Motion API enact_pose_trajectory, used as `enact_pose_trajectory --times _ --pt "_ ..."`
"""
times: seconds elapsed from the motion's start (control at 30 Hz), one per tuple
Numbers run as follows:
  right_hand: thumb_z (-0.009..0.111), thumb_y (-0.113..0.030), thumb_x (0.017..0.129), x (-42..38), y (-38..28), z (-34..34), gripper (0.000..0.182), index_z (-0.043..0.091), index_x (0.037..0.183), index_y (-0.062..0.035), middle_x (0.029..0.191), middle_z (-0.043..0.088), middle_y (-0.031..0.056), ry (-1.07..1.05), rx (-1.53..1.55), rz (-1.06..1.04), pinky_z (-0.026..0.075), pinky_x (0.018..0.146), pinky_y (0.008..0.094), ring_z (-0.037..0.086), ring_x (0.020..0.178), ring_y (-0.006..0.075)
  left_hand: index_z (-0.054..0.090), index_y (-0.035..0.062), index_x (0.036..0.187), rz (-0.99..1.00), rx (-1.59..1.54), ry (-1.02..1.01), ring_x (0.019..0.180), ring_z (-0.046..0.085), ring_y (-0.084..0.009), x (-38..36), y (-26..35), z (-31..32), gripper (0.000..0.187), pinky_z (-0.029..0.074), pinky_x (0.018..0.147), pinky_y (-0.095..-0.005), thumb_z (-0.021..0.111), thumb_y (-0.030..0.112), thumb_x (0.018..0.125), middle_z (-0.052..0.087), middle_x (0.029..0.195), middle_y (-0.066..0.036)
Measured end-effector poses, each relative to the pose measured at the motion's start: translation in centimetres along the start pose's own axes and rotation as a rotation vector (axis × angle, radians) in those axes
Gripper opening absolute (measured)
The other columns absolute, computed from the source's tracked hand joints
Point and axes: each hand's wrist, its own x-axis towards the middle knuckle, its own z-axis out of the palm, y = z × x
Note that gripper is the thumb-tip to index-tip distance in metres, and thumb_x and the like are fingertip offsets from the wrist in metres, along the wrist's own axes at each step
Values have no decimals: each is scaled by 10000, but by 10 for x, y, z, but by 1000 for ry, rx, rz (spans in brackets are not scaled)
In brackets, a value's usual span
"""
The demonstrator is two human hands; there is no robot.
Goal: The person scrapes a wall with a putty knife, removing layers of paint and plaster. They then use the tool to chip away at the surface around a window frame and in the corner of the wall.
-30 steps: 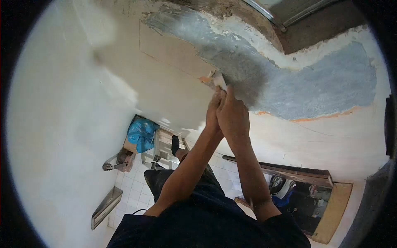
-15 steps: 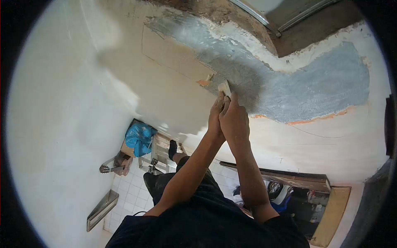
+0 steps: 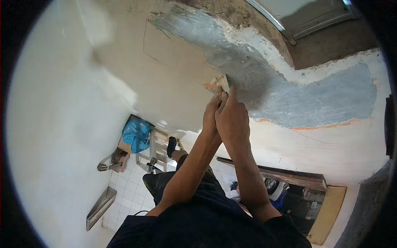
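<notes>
Both hands are together on a scraper (image 3: 224, 84), whose flat, pale blade lies against the wall. My right hand (image 3: 232, 115) is closed around its handle, which is mostly hidden. My left hand (image 3: 211, 108) presses in from the left side, its fingers closed at the base of the blade. Beside the blade, a curl of cream paint (image 3: 214, 80) lifts from the wall next to a small orange patch (image 3: 209, 86). Right and above spreads a bare grey area (image 3: 326, 97) with a ragged edge, bordered by cream paint (image 3: 173, 91).
A window opening with a metal frame (image 3: 269, 17) is at the upper right. Below me stand a stepladder (image 3: 155, 155) and a blue plastic bag (image 3: 138, 134) over white floor tiles (image 3: 128, 194). A dark wooden ledge (image 3: 289, 175) runs along the wall at lower right.
The scraper and both hands have shifted left relative to the wall, so the blade now meets the curled paint and orange patch. My view has tilted slightly.
</notes>
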Motion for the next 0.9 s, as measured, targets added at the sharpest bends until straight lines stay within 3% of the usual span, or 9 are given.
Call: enact_pose_trajectory --times 0.13,0.23,0.37,0.5,0.53,0.6,0.63,0.73,0.9 --pt "421 -154 922 1 4 5 270 469 1102 42 757 631 241 39 -53 -29 554 619 426 664 743 362 528 84 990 -8 34 41 676 516 -100 7 0 -12 269 460 600 -252 374 305 987 529 786 -2" --pt "445 -175 914 7 13 15 224 506 1027 8 742 639 205 239 46 -256 550 591 411 666 702 346 529 79 1019 167 450 15 720 526 -111 16 5 -18 290 464 633 -265 361 313 992 541 829 -7" --pt "445 -239 927 7 16 15 220 520 929 -32 702 639 169 247 28 -204 547 578 397 657 638 327 529 73 1048 286 890 -9 764 534 -123 7 -16 -21 312 466 669 -278 350 323 996 552 868 -14" --pt "426 -255 937 -4 31 21 244 506 979 -28 709 646 165 319 101 -291 550 583 405 664 656 328 526 65 1085 442 1437 58 823 544 -139 -3 -14 -13 341 465 726 -294 337 336 998 560 911 -25" --pt "420 -257 940 -15 35 13 254 491 1008 -23 715 647 171 240 111 -152 552 585 407 665 665 332 526 65 1085 469 1447 58 823 544 -139 -3 -19 -11 341 465 726 -294 337 336 998 560 911 -25" --pt "413 -259 943 -22 43 10 266 476 1037 -18 720 648 176 151 120 -26 553 587 410 667 675 336 529 71 1082 249 522 -8 848 540 -155 -6 -40 -13 361 457 766 -303 339 366 995 561 908 -43" --pt "395 -259 945 -22 48 15 262 485 1025 -27 754 641 216 180 129 -30 533 635 457 649 726 382 529 71 1082 259 523 -9 848 540 -155 -1 -39 -24 361 457 766 -303 339 366 995 561 908 -43" --pt "372 -253 947 -18 49 13 263 482 1048 -37 802 636 251 164 104 -36 515 681 509 631 776 427 442 -29 1233 -266 -232 -884 1247 413 -225 26 -34 -44 426 329 1056 -329 406 299 964 467 1282 -193" --pt "378 -250 947 -10 41 14 260 506 1023 -37 807 636 252 159 66 -66 508 706 503 630 795 425 483 33 1158 -118 -40 -562 1017 478 -196 23 -39 -41 382 401 883 -319 364 348 979 504 1067 -121"
